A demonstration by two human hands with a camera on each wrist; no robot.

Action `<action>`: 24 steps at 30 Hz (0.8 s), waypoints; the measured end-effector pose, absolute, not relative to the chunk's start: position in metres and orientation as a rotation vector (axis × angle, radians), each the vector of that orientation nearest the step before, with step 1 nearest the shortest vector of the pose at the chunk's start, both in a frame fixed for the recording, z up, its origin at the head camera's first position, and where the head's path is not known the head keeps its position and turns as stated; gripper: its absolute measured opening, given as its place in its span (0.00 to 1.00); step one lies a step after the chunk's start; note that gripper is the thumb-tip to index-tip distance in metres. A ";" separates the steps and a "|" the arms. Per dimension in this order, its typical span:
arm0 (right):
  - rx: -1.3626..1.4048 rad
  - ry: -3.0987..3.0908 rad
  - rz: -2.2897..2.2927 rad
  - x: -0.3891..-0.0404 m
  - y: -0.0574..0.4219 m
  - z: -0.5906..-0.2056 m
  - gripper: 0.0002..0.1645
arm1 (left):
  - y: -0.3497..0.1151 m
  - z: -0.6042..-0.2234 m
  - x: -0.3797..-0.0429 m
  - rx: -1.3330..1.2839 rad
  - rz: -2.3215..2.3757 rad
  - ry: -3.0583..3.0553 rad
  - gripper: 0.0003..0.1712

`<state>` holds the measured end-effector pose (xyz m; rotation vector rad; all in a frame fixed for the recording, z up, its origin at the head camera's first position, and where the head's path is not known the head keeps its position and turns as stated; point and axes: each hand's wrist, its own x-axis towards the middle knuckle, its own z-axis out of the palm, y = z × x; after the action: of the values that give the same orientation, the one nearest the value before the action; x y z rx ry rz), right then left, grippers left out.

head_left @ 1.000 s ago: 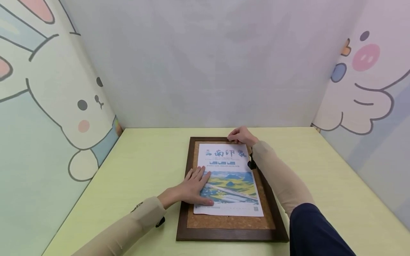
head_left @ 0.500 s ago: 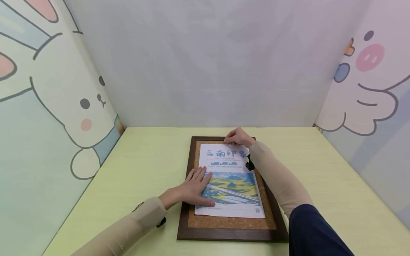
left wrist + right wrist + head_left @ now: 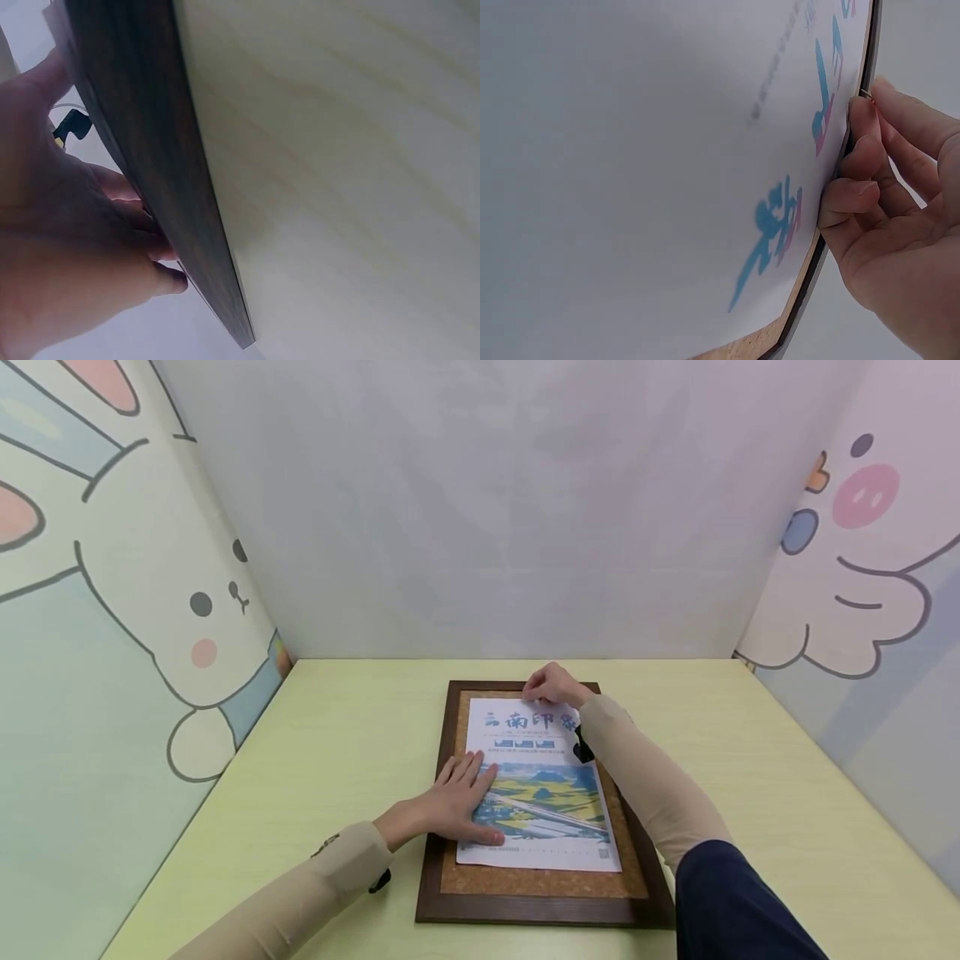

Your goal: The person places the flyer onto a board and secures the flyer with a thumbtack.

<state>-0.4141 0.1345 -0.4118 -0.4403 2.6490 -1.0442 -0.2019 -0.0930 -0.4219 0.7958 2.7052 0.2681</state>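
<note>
A printed poster [image 3: 543, 852] with a landscape picture lies on a cork board [image 3: 540, 883] in a dark brown frame [image 3: 540, 910]. My left hand [image 3: 453, 806] rests with spread fingers on the poster's left side; in the left wrist view it reaches over the frame's edge. At the top edge of the poster, my right hand [image 3: 557, 683] pinches a small push pin [image 3: 867, 95] between thumb and forefinger. Only its thin metal point and a reddish bit show in the right wrist view. The other fingers of that hand are curled against the top edge of the frame.
The board lies on a pale yellow-green table [image 3: 352, 727]. A plain grey-white wall [image 3: 480, 527] stands behind, with cartoon-printed side panels at left and right. Each wrist carries a small black device [image 3: 582, 745].
My right hand has shifted slightly left along the top edge, toward the middle of the poster. The left hand stays on the poster, and the whole scene has shifted slightly in view.
</note>
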 end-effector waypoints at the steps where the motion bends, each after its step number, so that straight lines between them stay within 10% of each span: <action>1: -0.447 2.653 -1.035 -0.414 0.134 -0.412 0.08 | -0.093 -0.422 -0.202 0.795 0.271 2.704 0.61; 24: -0.474 2.666 -1.111 -0.407 0.132 -0.420 0.06 | -0.090 -0.415 -0.197 0.776 0.261 2.712 0.60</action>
<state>-0.4065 0.1319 -0.4204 -0.4741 2.6655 -1.1111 -0.1971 -0.0896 -0.4154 0.7764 2.7121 0.2607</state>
